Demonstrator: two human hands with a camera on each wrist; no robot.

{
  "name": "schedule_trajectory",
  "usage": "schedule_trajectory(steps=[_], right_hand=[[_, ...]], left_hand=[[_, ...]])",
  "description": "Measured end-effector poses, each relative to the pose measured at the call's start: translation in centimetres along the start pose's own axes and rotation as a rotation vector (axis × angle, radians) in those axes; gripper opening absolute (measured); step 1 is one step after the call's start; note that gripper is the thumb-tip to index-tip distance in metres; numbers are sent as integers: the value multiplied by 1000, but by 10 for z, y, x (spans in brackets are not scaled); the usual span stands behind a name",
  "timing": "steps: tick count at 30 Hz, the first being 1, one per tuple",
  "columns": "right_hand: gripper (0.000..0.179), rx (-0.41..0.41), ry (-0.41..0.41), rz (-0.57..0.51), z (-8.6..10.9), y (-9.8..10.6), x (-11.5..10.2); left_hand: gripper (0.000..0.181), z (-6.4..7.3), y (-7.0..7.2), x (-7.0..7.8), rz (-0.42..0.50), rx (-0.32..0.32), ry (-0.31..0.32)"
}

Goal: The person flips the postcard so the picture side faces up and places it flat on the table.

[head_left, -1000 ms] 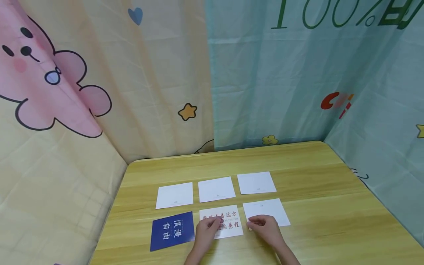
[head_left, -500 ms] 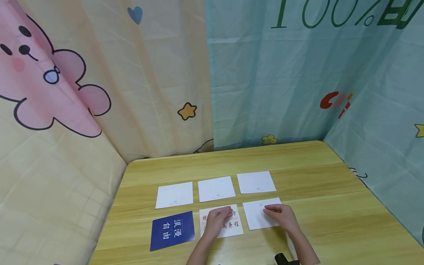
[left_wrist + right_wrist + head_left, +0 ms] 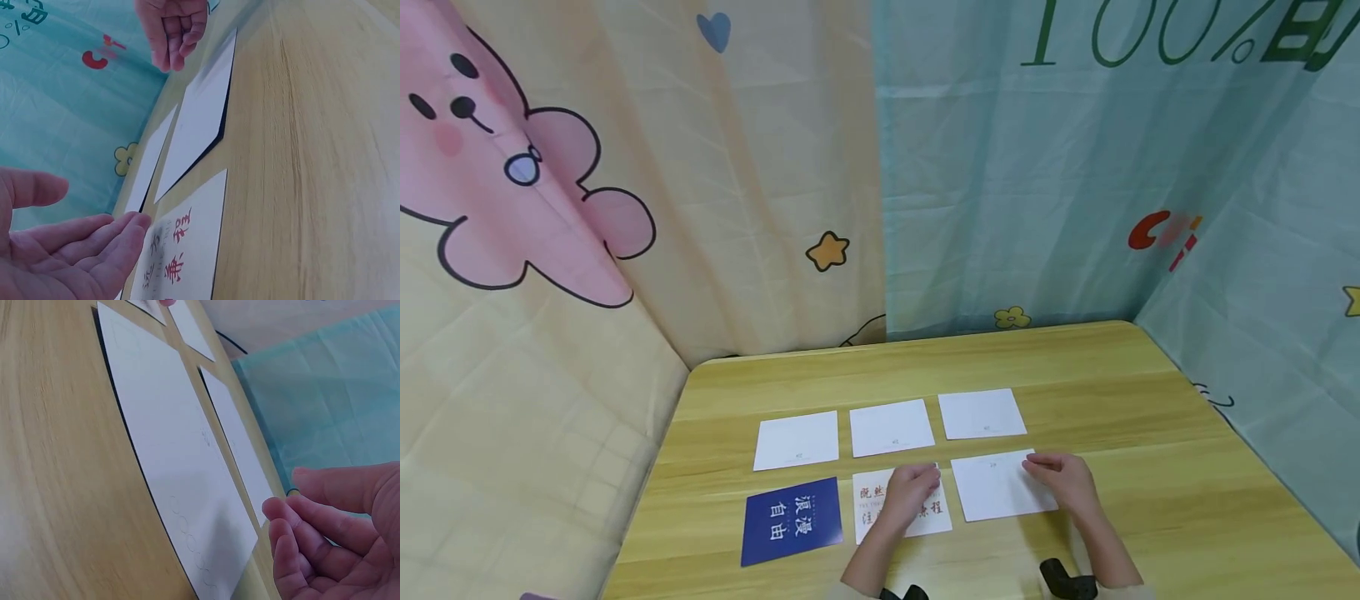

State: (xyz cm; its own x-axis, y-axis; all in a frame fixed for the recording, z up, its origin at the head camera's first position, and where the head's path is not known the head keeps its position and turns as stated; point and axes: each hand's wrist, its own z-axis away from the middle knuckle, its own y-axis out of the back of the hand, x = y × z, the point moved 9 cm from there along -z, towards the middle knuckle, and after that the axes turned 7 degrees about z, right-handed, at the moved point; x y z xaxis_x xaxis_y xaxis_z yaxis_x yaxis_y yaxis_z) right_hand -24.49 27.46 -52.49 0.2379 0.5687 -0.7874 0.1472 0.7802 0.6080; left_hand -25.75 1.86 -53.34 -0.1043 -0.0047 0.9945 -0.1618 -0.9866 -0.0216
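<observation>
My left hand (image 3: 912, 492) is over the white card with red Chinese lettering (image 3: 867, 500), hiding part of the text. In the left wrist view its fingers (image 3: 94, 250) lie nearly straight, the thumb apart, with nothing held. My right hand (image 3: 1066, 482) hovers by the right end of the front-right white card (image 3: 996, 492), which has only tiny print. In the right wrist view its fingers (image 3: 312, 550) are loosely bent near the thumb, with nothing between them. A blue card with white characters (image 3: 792, 522) lies at the front left.
Behind lies a row of white cards: left (image 3: 796, 440), middle (image 3: 891, 427) and right (image 3: 981, 413). All rest on a wooden table (image 3: 1150, 467). Printed curtains (image 3: 1000, 167) hang behind and beside it. Black straps (image 3: 1067, 579) sit at the wrists.
Both hands have moved right and slightly away from me, the right one from the front-right card's near left corner to its right end. The cards look unmoved.
</observation>
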Motion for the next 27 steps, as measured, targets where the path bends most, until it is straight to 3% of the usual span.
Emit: schedule_trajectory(steps=[9, 16, 27], right_hand=[[30, 61, 13, 59, -3, 25, 7], [29, 42, 29, 88, -6, 28, 9], [29, 38, 20, 143, -9, 30, 18]], left_hand=[[25, -2, -11, 1, -63, -17, 25], [24, -1, -15, 1, -83, -7, 6], [25, -1, -14, -2, -116, -14, 28]])
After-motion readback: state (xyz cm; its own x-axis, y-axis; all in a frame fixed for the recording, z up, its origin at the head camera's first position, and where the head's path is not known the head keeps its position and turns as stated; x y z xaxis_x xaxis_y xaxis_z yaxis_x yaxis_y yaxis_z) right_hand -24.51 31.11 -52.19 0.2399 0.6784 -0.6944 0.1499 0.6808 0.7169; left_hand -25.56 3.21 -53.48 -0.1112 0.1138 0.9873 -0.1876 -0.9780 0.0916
